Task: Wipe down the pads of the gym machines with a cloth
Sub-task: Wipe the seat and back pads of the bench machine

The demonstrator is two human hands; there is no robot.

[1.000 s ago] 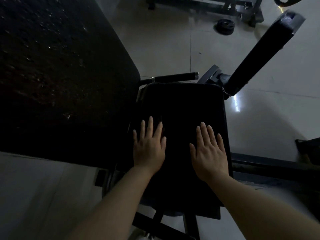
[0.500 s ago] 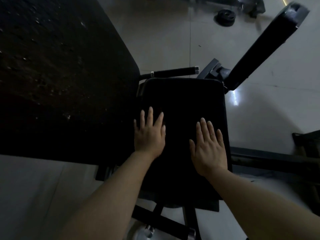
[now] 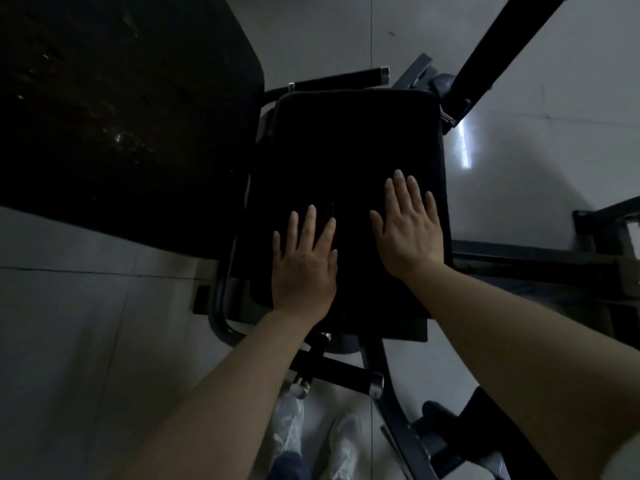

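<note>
A black seat pad (image 3: 349, 140) of a gym machine lies below me in dim light. A dark cloth seems to cover it, though its edges are hard to make out against the pad. My left hand (image 3: 304, 261) lies flat on the pad's near left part, fingers straight and spread. My right hand (image 3: 410, 226) presses flat on the pad's right side, a little farther from me than the left. Neither hand curls round anything.
A large black back pad (image 3: 114, 109) fills the upper left. A black handle bar (image 3: 341, 77) sits beyond the seat, and a slanted padded arm (image 3: 502, 39) rises at the upper right. Frame bars (image 3: 540, 258) run right. My shoes (image 3: 287, 424) stand on grey floor tiles.
Both hands stay flat on the pad. The left hand has slid toward me, so the right hand is now the farther one. The view has tilted down and my shoes have come into sight.
</note>
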